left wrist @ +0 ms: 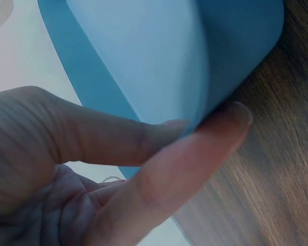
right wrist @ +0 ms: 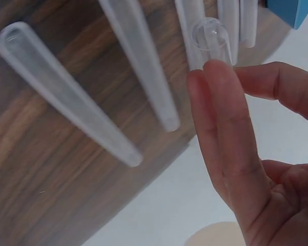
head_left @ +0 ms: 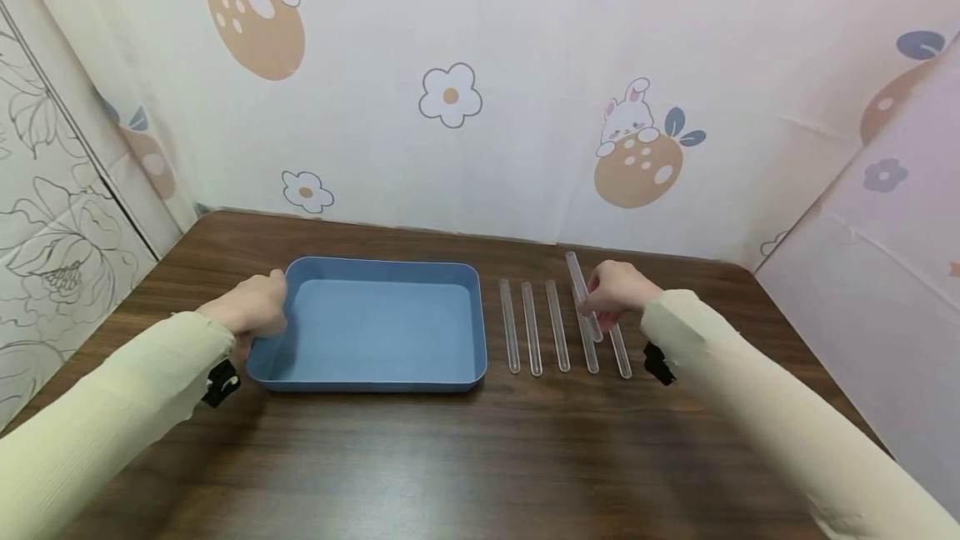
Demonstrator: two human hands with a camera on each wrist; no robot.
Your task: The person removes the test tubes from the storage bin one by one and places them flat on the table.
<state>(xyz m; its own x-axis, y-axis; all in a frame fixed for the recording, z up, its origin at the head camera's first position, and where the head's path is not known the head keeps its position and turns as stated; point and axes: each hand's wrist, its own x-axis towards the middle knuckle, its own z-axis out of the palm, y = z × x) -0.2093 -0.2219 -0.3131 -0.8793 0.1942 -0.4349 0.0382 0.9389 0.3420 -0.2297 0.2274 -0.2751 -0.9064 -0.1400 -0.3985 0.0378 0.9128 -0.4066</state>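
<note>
On the left of the table, a shallow blue tray (head_left: pixel 386 332) lies flat. My left hand (head_left: pixel 253 311) pinches its left wall, one finger inside and another outside, as the left wrist view shows. My right hand (head_left: pixel 617 288) holds a clear test tube (head_left: pixel 576 272) between thumb and fingers, tilted above the others. In the right wrist view the tube's round end (right wrist: pixel 211 36) sticks out past the fingertips. Several more clear tubes (head_left: pixel 532 327) lie side by side right of the tray; the right hand partly covers the rightmost ones.
The dark wooden table (head_left: pixel 390 465) meets a patterned wall covering (head_left: pixel 525 148) along its back edge. More covering stands at the left and right sides.
</note>
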